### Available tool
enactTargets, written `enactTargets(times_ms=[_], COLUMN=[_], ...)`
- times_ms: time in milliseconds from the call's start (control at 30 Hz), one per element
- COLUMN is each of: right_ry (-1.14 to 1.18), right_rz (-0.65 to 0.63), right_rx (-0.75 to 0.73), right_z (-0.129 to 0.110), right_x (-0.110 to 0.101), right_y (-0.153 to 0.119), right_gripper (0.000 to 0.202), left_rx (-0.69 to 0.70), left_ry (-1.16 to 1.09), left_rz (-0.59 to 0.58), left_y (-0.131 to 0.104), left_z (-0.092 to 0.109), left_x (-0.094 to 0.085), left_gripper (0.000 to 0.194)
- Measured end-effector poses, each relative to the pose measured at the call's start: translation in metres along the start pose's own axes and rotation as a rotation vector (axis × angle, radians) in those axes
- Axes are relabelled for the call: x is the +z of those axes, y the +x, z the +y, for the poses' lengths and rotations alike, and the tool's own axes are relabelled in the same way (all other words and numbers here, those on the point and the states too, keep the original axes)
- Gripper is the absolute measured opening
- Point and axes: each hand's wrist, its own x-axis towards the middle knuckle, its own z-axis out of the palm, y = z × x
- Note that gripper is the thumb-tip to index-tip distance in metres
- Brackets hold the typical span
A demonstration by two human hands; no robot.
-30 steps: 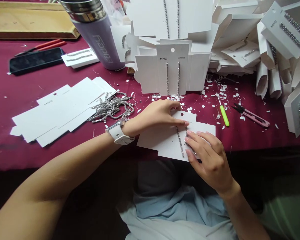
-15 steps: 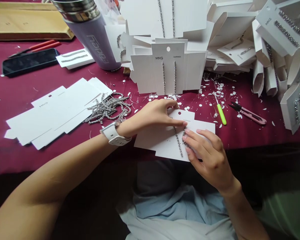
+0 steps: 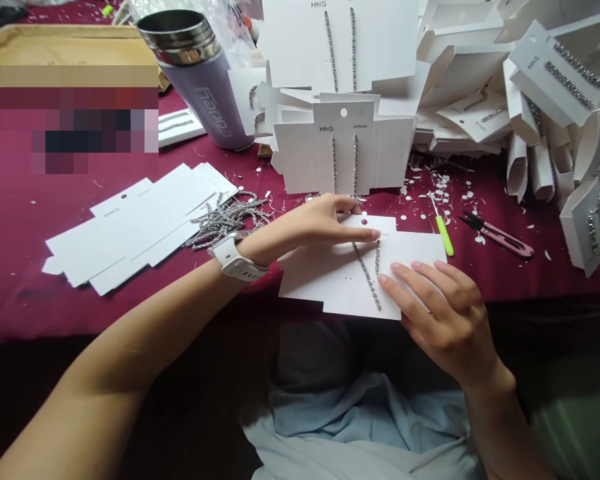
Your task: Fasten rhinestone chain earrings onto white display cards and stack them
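A white die-cut earring card (image 3: 305, 273) lies at the table's front edge, with a punched hole near its top. Two silver rhinestone chain strands hang on it: the left strand (image 3: 368, 277) slants down to the right, while the right strand (image 3: 378, 257) runs down to my fingertips. My left hand (image 3: 325, 223), wearing a white watch, grips the card's upper part, its thumb pressed across the strands' tops. My right hand (image 3: 440, 303) rests on the card's right side, open, fingers stretched, the index fingertip by the right strand's lower end.
Blank cards (image 3: 145, 227) and a heap of silver chain (image 3: 230, 217) lie left. Finished cards (image 3: 345, 153) stand behind, near a purple tumbler (image 3: 200, 93). A green-handled hook (image 3: 444, 235) and pink thread snips (image 3: 503, 239) lie right. White scraps litter the burgundy cloth. Folded cards (image 3: 530, 143) pile at right.
My right hand has slid right and its fingers have spread, uncovering more of the right strand. The left hand stays on the card. The view has shifted slightly.
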Motion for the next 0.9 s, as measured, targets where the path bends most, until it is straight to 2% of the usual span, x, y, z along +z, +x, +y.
enactTargets(times_ms=[267, 500, 733, 900], right_ry=[0.065, 0.206, 0.263, 0.219], right_rz=[0.133, 0.235, 0.226, 0.218], right_rx=[0.004, -0.033, -0.097, -0.122], right_z=[0.015, 0.041, 0.056, 0.059], right_x=[0.004, 0.008, 0.002, 0.002], right_y=[-0.002, -0.005, 0.000, 0.003], right_gripper=[0.035, 0.030, 0.020, 0.017], left_rx=[-0.016, -0.067, -0.076, -0.138], left_ry=[-0.063, -0.042, -0.305, -0.528], left_rz=[-0.211, -0.343, -0.469, -0.475], left_y=[0.009, 0.026, 0.032, 0.032], left_z=[0.011, 0.020, 0.010, 0.009], left_x=[-0.010, -0.023, -0.011, -0.003], left_gripper=[0.039, 0.036, 0.038, 0.033])
